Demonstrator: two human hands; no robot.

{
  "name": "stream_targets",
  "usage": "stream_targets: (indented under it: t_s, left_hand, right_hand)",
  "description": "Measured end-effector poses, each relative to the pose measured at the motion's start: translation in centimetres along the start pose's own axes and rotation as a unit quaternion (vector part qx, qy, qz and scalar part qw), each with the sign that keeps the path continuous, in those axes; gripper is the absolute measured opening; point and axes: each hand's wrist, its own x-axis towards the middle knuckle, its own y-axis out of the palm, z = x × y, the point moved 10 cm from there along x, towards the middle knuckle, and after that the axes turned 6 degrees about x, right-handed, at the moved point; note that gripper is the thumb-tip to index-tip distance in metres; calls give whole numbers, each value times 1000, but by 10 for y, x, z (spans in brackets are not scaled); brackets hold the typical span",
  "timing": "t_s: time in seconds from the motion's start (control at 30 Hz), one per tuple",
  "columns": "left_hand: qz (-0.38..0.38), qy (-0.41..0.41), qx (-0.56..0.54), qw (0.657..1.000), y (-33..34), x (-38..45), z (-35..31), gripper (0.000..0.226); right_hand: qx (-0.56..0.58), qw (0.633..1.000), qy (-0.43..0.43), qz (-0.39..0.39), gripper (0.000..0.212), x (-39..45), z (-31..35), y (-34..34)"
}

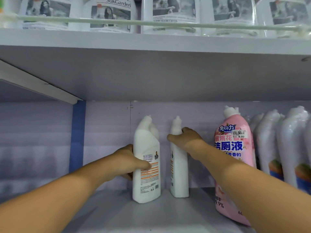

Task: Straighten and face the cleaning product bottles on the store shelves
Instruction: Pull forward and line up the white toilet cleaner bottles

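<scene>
Store shelf [151, 214], pale grey with a lilac back panel, carried two white toilet-cleaner bottles standing apart at mid-depth: the left white bottle [146, 174] showed its barcode panel, gripped low by the left hand [127, 163], seemingly for turning label-forward; the right white bottle [178, 165] stood edge-on, the right hand [186, 139] with fingers [173, 137] curled around its neck. Beside it stood a pink bottle [233, 158], faced forward; shrink-wrapped bottles [282, 145] filled the row further right.
</scene>
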Motion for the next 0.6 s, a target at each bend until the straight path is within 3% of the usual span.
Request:
stream_targets:
  t_s: [0.1, 0.2, 0.3, 0.4, 0.47, 0.6]
  left_hand:
    - [-44, -8, 13, 999, -12, -3, -2, 52]
    - [-130, 38, -97, 986, -34, -8, -21, 47]
    - [-108, 94, -169, 975, -36, -8, -39, 33]
    - [-75, 95, -191, 974, -32, -8, -41, 30]
    - [-80, 93, -168, 978, -33, -9, -41, 35]
    - [-173, 112, 10, 978, -42, -15, -48, 47]
  right_hand:
    - [-14, 1000, 7, -24, 62, -2, 0, -2]
    - [19, 999, 12, -29, 63, -1, 0, -1]
    - [140, 990, -13, -14, 42, -2, 9, 3]
    - [165, 986, -19, 9, 36, -1, 13, 7]
    - [145, 989, -24, 27, 33, -2, 14, 10]
    - [146, 988, -53, -3, 27, -6, 21, 5]
